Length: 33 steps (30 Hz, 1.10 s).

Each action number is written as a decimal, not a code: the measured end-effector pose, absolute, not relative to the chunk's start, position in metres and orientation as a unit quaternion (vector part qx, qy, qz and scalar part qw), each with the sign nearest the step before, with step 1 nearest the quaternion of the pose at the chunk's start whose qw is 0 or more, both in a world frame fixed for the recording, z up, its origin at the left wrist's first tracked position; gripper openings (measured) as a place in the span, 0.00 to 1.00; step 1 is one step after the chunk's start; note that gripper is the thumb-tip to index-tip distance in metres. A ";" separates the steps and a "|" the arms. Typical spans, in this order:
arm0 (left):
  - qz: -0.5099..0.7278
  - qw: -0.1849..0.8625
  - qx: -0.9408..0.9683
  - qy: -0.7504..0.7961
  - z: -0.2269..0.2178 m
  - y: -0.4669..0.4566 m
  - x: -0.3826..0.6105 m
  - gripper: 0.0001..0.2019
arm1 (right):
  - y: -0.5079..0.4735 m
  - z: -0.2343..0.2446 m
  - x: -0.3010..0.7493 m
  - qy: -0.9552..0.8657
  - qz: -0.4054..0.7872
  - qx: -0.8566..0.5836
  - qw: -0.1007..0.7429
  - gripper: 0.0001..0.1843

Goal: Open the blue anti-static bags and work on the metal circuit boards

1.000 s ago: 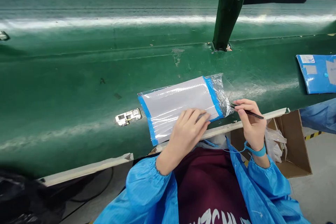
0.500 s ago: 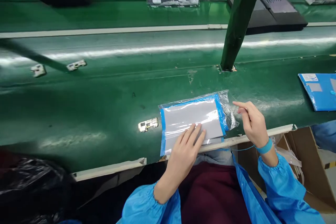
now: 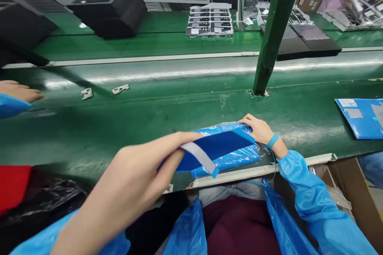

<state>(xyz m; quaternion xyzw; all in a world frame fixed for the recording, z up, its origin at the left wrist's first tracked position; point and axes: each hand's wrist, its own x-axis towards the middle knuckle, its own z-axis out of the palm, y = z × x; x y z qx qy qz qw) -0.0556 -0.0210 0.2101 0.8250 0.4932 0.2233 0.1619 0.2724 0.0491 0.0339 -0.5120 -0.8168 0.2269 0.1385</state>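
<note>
A thin blue sheet (image 3: 221,143) with a grey face is lifted at its left side and bends upward. My left hand (image 3: 143,167) pinches its left edge between thumb and fingers, where a grey strip curls over. My right hand (image 3: 257,127) has its fingers closed round the far right corner. Beneath lies a blue piece in clear plastic wrap (image 3: 239,156), by the bench's front edge. My left forearm and hand cover part of the bench.
Two small metallic parts, one pale (image 3: 87,93) and one longer (image 3: 121,89), lie farther back on the green bench (image 3: 143,115). A green post (image 3: 269,40) rises from it. A blue packet (image 3: 359,117) lies right. Another person's hand (image 3: 20,91) reaches in at left.
My left hand has gone from lying flat on the grey face to lifting the sheet's left edge. My right hand has moved left onto its corner. Another person's hand has appeared at left.
</note>
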 end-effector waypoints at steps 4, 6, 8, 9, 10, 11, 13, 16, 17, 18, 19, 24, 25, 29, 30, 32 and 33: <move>0.161 0.291 0.817 0.472 0.238 0.042 -0.034 0.20 | 0.032 0.030 0.278 -0.827 0.233 -0.493 0.136 0.10; 0.109 0.351 0.819 0.441 0.238 0.081 -0.023 0.22 | 0.021 0.032 0.284 -0.828 0.245 -0.483 0.144 0.07; 0.052 0.403 0.813 0.417 0.226 0.123 -0.012 0.22 | 0.013 0.039 0.293 -0.817 0.267 -0.482 0.171 0.11; 0.022 0.431 0.803 0.412 0.215 0.143 -0.008 0.22 | 0.010 0.043 0.300 -0.807 0.280 -0.485 0.187 0.13; -0.008 0.460 0.789 0.408 0.202 0.163 -0.003 0.22 | 0.008 0.048 0.307 -0.794 0.291 -0.494 0.203 0.14; -0.034 0.488 0.773 0.404 0.186 0.181 0.001 0.22 | 0.008 0.052 0.315 -0.781 0.297 -0.506 0.214 0.16; -0.076 0.529 0.746 0.397 0.152 0.212 0.009 0.22 | 0.012 0.059 0.331 -0.758 0.296 -0.535 0.226 0.18; -0.099 0.519 0.741 0.414 0.105 0.242 0.016 0.20 | 0.024 0.064 0.347 -0.735 0.288 -0.572 0.224 0.18; -0.094 0.502 0.750 0.420 0.094 0.248 0.016 0.19 | 0.029 0.065 0.350 -0.731 0.291 -0.577 0.219 0.18; -0.086 0.484 0.761 0.424 0.085 0.252 0.016 0.19 | 0.034 0.065 0.350 -0.729 0.296 -0.579 0.215 0.17; -0.076 0.468 0.772 0.424 0.079 0.255 0.014 0.19 | 0.039 0.065 0.350 -0.729 0.301 -0.578 0.210 0.17; -0.086 0.434 0.807 0.392 0.069 0.259 0.014 0.22 | 0.074 0.061 0.332 -0.751 0.301 -0.552 0.203 0.13; -0.094 0.439 0.808 0.383 0.069 0.259 0.016 0.22 | 0.083 0.058 0.328 -0.756 0.298 -0.546 0.205 0.13; -0.080 0.459 0.811 0.353 0.070 0.255 0.022 0.23 | 0.126 0.048 0.313 -0.746 0.290 -0.561 0.211 0.14; -0.066 0.466 0.813 0.343 0.071 0.254 0.022 0.23 | 0.135 0.046 0.310 -0.736 0.293 -0.569 0.221 0.17; -0.044 0.485 0.813 0.318 0.076 0.252 0.021 0.24 | 0.153 0.044 0.304 -0.720 0.312 -0.566 0.252 0.24; -0.042 0.496 0.812 0.306 0.078 0.251 0.020 0.24 | 0.160 0.045 0.301 -0.716 0.331 -0.553 0.268 0.26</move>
